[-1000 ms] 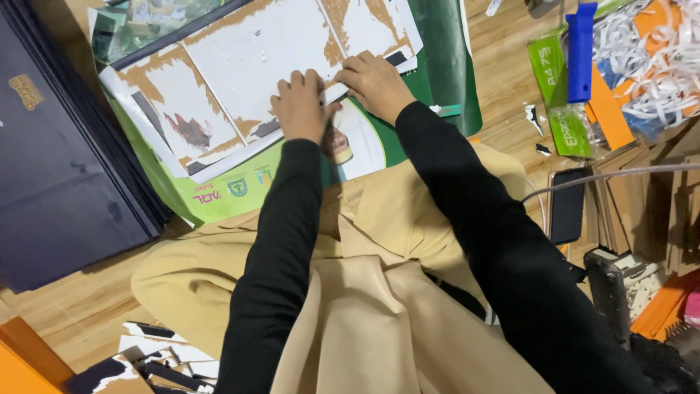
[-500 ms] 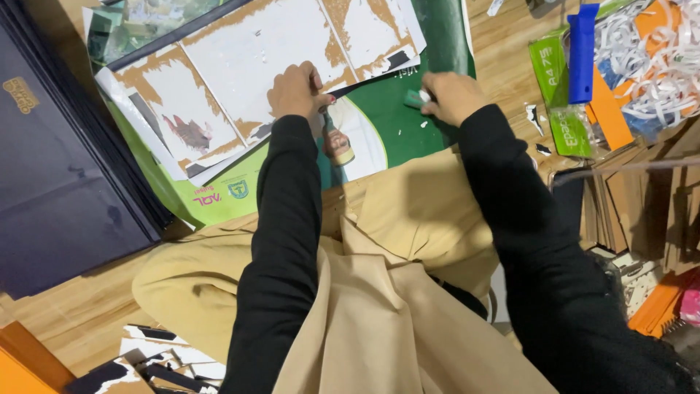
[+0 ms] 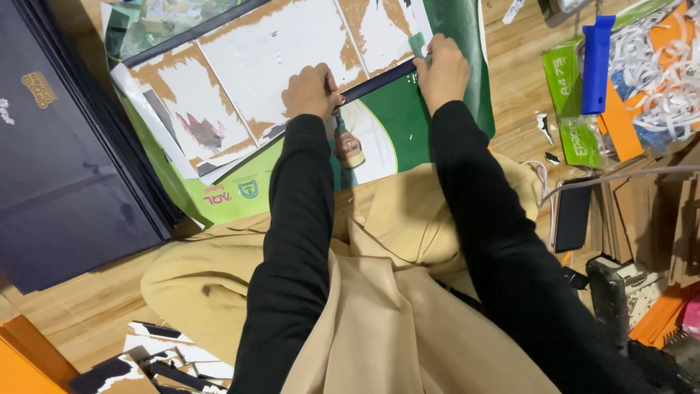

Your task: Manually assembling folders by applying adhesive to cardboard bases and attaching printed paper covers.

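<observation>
The right hand has swung back from the green poster's right edge to the far end of the dark strip, fingers curled around a small pale-green scraper. The left hand stays pressed flat on the strip's near end, over the peeled white board.

Even, warm indoor light falls from above, moderately bright. Soft shadows lie just beside the black sleeves on the beige cloth. The white patches of the torn board look slightly washed out; the dark panel shows a faint sheen. Focus is fair, softening toward the corners, with slight wide-angle bending
</observation>
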